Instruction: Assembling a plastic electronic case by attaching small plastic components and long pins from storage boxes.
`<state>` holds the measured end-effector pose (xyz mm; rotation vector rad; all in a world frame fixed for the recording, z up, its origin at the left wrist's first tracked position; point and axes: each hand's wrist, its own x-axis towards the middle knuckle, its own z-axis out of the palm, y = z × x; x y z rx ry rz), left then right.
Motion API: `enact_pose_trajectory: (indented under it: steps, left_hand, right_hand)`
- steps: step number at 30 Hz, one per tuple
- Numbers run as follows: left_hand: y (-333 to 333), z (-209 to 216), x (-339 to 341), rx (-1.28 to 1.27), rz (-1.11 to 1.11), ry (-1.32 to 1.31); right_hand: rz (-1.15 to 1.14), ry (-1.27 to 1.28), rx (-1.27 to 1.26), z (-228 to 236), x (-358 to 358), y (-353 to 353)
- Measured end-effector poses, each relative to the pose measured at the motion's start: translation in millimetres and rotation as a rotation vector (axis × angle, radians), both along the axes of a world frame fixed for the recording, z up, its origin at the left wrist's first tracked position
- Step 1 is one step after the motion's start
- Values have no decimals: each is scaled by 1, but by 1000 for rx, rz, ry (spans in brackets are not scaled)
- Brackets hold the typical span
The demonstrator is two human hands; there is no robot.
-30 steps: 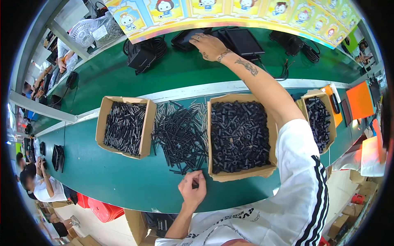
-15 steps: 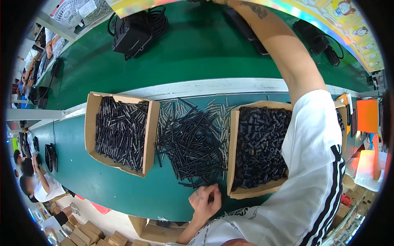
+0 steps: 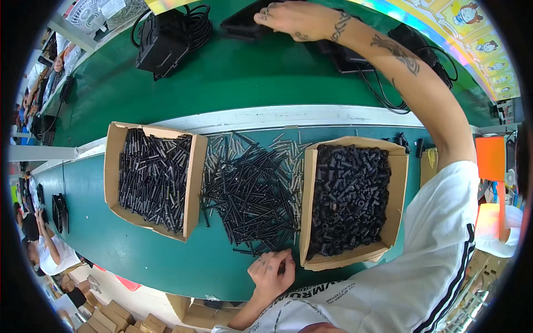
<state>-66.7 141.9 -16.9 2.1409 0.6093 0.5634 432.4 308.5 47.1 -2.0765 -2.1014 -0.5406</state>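
Note:
At the top of the view, my right hand [image 3: 291, 21] reaches over the green surface, its fingers bent down onto a flat black case [image 3: 241, 22]. The fingertips are partly hidden against the case. My left hand [image 3: 272, 273] rests curled at the near edge of the workbench, thumb against fingers; whatever might be inside is hidden. Just beyond it lies a loose heap of thin black rods [image 3: 255, 194], with silvery springs [image 3: 288, 158] around its far side. An open carton of spring-wound black rods [image 3: 155, 180] stands left of the heap, and a carton of short black sleeves [image 3: 350, 194] stands right.
A black boxy device with coiled cable [image 3: 164, 47] sits at the far left. Other black devices with cables [image 3: 352, 58] lie beneath and beyond my right forearm. A pale rail [image 3: 266, 116] separates the far green surface from the bench. Co-workers sit at the left.
My right hand has come back into view from the top edge, along with the flat black case. My right arm has swung right, uncovering the sleeve carton. My left hand stays curled.

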Motion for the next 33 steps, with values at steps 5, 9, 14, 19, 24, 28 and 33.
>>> enact_pose_trajectory:
  steps: [5,9,14,19,24,28,33]
  left_hand:
    - [1,1,3,18,-20,24]
    - [0,2,3,14,1,31]
    - [2,2,3,25,-22,39]
    - [-1,-3,2,26,-2,-36]
    - [-5,-4,-5,9,-15,-108]
    - [-5,1,-4,124,-91,-244]
    - [-24,49,3,-334,-263,-284]
  right_hand:
    - [-44,-77,0,-6,14,14]
    - [-91,-171,-29,-12,40,32]
    - [-80,-277,-7,-12,50,33]
    - [114,-499,97,1,2,-13]
    - [414,-454,92,40,-76,-108]
    - [450,-381,152,64,-140,-214]
    - [587,-275,45,80,-207,-371]
